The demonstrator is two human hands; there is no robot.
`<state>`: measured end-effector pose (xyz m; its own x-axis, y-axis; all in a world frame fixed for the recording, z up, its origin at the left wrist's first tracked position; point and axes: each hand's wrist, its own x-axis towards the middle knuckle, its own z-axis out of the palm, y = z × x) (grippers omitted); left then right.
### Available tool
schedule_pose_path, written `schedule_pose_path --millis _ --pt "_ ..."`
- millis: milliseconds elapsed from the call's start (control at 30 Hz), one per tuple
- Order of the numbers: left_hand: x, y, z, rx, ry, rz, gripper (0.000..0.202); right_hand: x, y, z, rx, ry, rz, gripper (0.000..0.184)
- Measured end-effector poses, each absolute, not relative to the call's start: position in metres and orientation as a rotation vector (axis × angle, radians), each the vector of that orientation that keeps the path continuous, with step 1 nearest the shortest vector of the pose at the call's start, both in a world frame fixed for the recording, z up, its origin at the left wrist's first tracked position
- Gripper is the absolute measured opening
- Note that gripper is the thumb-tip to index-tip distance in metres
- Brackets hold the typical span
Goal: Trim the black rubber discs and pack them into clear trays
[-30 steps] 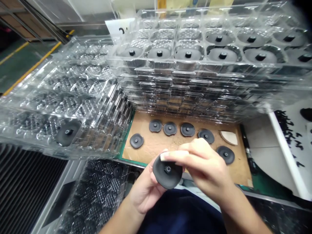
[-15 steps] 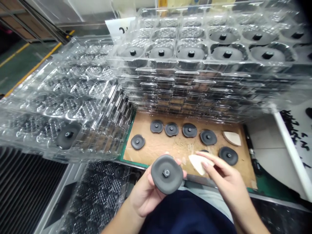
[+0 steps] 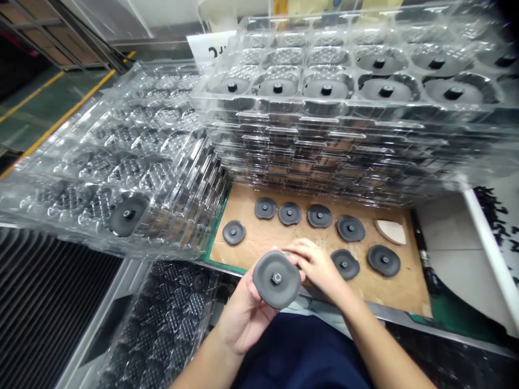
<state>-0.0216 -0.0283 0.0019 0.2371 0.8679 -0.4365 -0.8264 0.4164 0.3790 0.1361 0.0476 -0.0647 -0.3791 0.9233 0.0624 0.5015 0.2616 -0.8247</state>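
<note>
My left hand [image 3: 245, 319] is closed around the rim of a dark grey rounded disc [image 3: 267, 294], whose short square stem points up toward me. At the disc's far right edge is my right hand [image 3: 318, 265], fingers bent and together. The cream wedge-shaped pad it held a moment ago is hidden behind the fingers and the disc. Near my right hand, another grey disc [image 3: 349, 259] lies on the brown cardboard [image 3: 251, 251]. Several more discs lie beyond it, among them one disc [image 3: 318, 215] in the back row.
A second cream wedge [image 3: 391, 231] lies at the cardboard's right. A tall stack of clear plastic trays [image 3: 324, 111] holding discs rises behind. More clear trays [image 3: 170, 205] are stacked at left, with a disc [image 3: 128, 215] in the top one. Another tray [image 3: 162, 319] sits low at left.
My right hand has moved left to the disc's far edge, and the cream wedge has gone out of sight. A disc on the cardboard is uncovered. The view has shifted slightly.
</note>
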Motion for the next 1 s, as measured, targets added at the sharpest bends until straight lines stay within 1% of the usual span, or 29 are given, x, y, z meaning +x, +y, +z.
schedule_pose_path --millis 100,200,267,333,433,467,533,600,700,833,933,1000 --pt "-0.022 -0.027 0.004 0.062 0.573 1.119 0.049 0.134 0.037 -0.071 -1.379 -1.859 0.947 0.027" --pt "-0.024 -0.024 0.006 0.082 0.499 1.09 0.043 0.14 0.029 -0.051 -1.379 -1.789 0.931 0.027" --pt "-0.024 -0.022 0.005 0.144 0.498 1.093 0.042 0.146 0.026 -0.036 -1.33 -1.8 0.951 0.024" --pt "-0.022 -0.021 0.002 0.319 0.592 1.131 0.052 0.151 0.022 -0.028 -1.304 -1.817 0.949 0.023" --pt "-0.019 -0.02 -0.005 0.79 0.924 1.2 0.085 0.157 0.015 -0.027 -1.342 -1.803 0.897 0.021" --pt "-0.018 -0.02 -0.006 0.939 1.02 1.194 0.094 0.16 0.013 -0.026 -1.364 -1.793 0.876 0.02" --pt "-0.018 -0.021 -0.006 1.116 1.107 1.147 0.1 0.165 0.008 -0.021 -1.395 -1.749 0.869 0.018" --pt "-0.018 -0.022 -0.002 1.176 1.104 1.12 0.097 0.169 0.004 -0.011 -1.4 -1.66 0.938 0.015" --pt "-0.02 -0.023 0.005 1.247 1.121 1.131 0.091 0.172 0.0 0.008 -1.331 -1.514 1.133 0.012" --pt "-0.021 -0.023 0.009 1.29 1.134 1.129 0.095 0.17 0.002 0.027 -1.263 -1.517 1.415 0.013" --pt "-0.023 -0.022 0.006 1.411 1.138 1.079 0.096 0.166 0.006 0.033 -1.14 -1.559 1.639 0.016" --pt "-0.024 -0.021 0.004 1.537 1.137 1.01 0.091 0.164 0.009 0.032 -1.093 -1.415 1.766 0.014"
